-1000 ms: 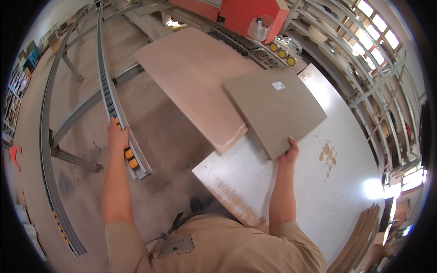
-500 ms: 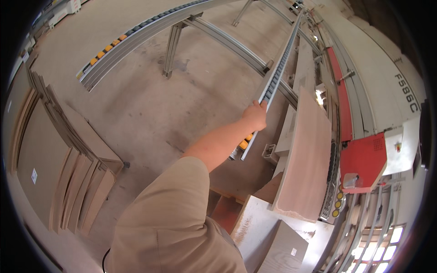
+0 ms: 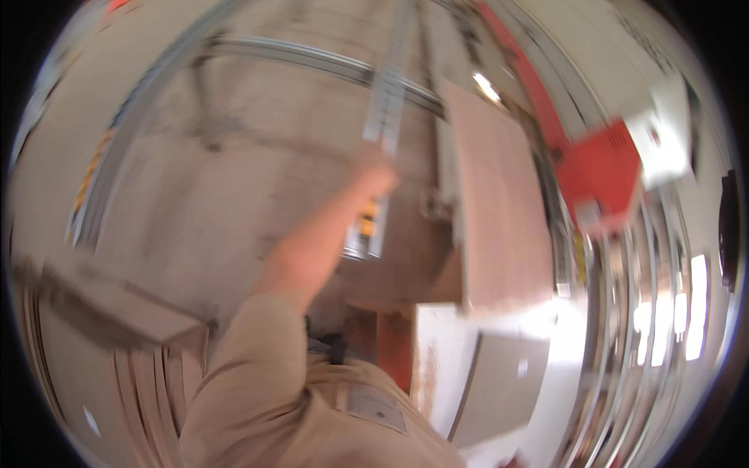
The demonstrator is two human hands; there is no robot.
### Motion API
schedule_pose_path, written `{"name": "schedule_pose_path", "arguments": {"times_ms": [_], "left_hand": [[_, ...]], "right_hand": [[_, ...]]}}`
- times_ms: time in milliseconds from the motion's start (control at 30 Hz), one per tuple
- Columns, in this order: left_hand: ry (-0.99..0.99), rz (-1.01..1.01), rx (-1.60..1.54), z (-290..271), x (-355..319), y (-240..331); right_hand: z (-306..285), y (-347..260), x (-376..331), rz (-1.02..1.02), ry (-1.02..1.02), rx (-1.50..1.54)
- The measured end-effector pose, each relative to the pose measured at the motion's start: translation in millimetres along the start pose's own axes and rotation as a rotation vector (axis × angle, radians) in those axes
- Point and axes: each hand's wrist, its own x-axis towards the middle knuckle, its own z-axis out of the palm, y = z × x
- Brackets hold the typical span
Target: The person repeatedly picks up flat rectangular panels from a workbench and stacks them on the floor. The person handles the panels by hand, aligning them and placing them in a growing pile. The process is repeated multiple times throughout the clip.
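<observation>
My left arm reaches forward, and my left hand (image 3: 373, 171) is on the near stretch of a grey roller rail (image 3: 388, 109). Motion smears the fingers, but they appear closed round the rail. Yellow rollers (image 3: 367, 220) show just below the hand, near the rail's close end. At the bottom edge a small reddish patch could be part of my right hand (image 3: 512, 462); its fingers cannot be made out.
A second roller rail (image 3: 105, 195) runs along the left, joined by a crossbar (image 3: 296, 54). Stacked boards (image 3: 148, 312) stand at lower left. On the right are a pinkish-brown panel (image 3: 503, 210), a white board (image 3: 445, 343) and a machine with a red housing (image 3: 601, 175).
The view has swung, so rails, panel and machine appear further left, and more of my torso shows. My left hand stays on the rail. The picture is now blurred.
</observation>
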Motion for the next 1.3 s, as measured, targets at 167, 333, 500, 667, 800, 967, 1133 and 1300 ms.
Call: {"name": "schedule_pose_path", "arguments": {"times_ms": [167,333,500,667,800,967,1133,1300], "left_hand": [[0.003,0.045,0.224,29.5,33.0,5.0],[0.000,0.032,0.318,40.3,73.9,21.9],[-0.004,0.002,0.314,34.3,73.0,25.1],[0.014,0.016,0.339,35.2,72.2,27.1],[0.010,0.005,0.337,35.8,73.7,26.0],[0.021,0.016,0.291,37.9,73.5,24.2],[0.029,0.019,0.328,40.0,76.5,21.9],[0.033,0.032,0.366,42.7,80.3,15.2]], "right_hand": [[35.2,-71.0,-8.5,-0.371,-0.136,0.208],[153.9,-178.2,0.3,-0.767,-0.183,-0.194],[224.3,-231.5,6.4,-0.881,-0.251,-0.026],[283.3,-251.6,32.7,-0.928,-0.038,-0.047],[315.8,-240.3,46.8,-0.923,0.105,-0.089],[321.5,-231.0,58.2,-0.915,0.117,0.089],[317.8,-262.9,61.3,-0.726,0.070,0.418],[332.8,-345.9,46.2,-1.123,0.091,0.188]]}}
